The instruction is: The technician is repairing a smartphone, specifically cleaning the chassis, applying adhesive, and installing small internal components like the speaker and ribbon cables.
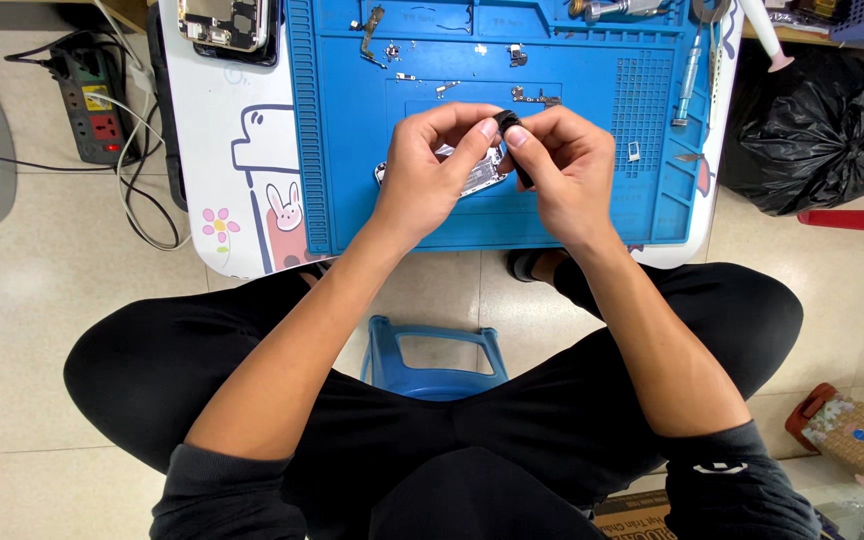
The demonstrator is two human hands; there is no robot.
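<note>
Above a blue stool (432,355), the left hand (422,175) and right hand (567,170) pinch a small black part (509,122), fingers closed on it, over an opened phone (477,178) on the blue mat (592,215) covering the desk. It looks light and fragile; hold its edges.

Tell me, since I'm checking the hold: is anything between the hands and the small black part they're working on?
Nothing visible. The left hand and right hand both pinch the small black part directly with bare fingertips, above the silvery opened phone lying on the blue rubber work mat.
</note>
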